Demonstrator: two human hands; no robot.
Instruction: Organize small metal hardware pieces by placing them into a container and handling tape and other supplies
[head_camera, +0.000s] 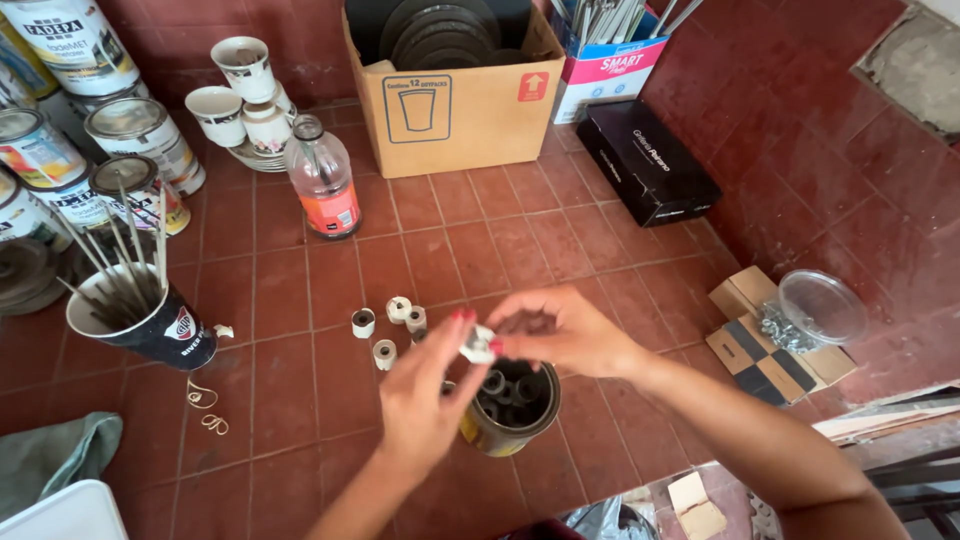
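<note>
Both my hands meet above a round metal tin (510, 405) that holds several dark cylindrical pieces. My left hand (425, 395) pinches a small white roll (478, 344) between thumb and fingertips. My right hand (560, 330) has its fingers curled right beside that roll and touches it from the right. Several more small white rolls (388, 325) stand on the red tiled counter (500, 240) just left of my hands.
A dark cup of thin sticks (140, 315) stands at the left, with rubber bands (205, 405) near it. Behind are a plastic bottle (325, 180), stacked teacups (245, 95), paint cans (60, 130), a cardboard box (455, 95) and a black box (645, 160). A clear lid (820, 305) lies right.
</note>
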